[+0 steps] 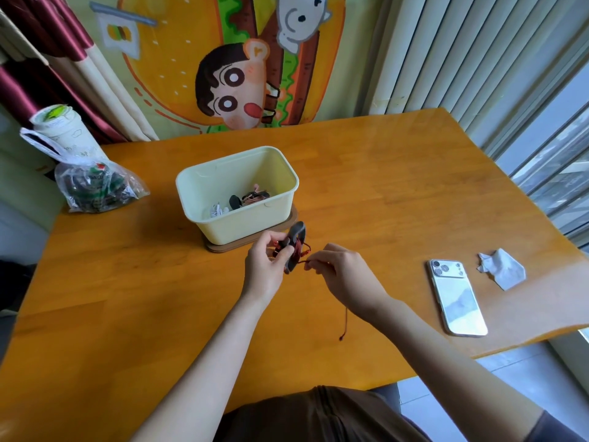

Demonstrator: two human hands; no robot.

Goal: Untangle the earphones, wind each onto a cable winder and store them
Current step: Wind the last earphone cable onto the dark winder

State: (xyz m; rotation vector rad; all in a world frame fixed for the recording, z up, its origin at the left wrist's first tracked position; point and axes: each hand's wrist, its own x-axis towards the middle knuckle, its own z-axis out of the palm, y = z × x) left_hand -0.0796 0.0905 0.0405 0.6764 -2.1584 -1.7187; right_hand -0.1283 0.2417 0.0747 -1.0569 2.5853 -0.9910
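Left hand [266, 266] grip closed on dark winder [294, 247], red cord [298, 248] wrapped round it, above table [382, 193]. Right hand [342, 271] grip pinches cord just beside winder; loose end [344, 323] hangs below it. Box [237, 193] just beyond grips, wound earphones [251, 197] inside.

The left hand [266, 266] hides part of the winder [294, 247] (its wound red cord [299, 250] blurs together).
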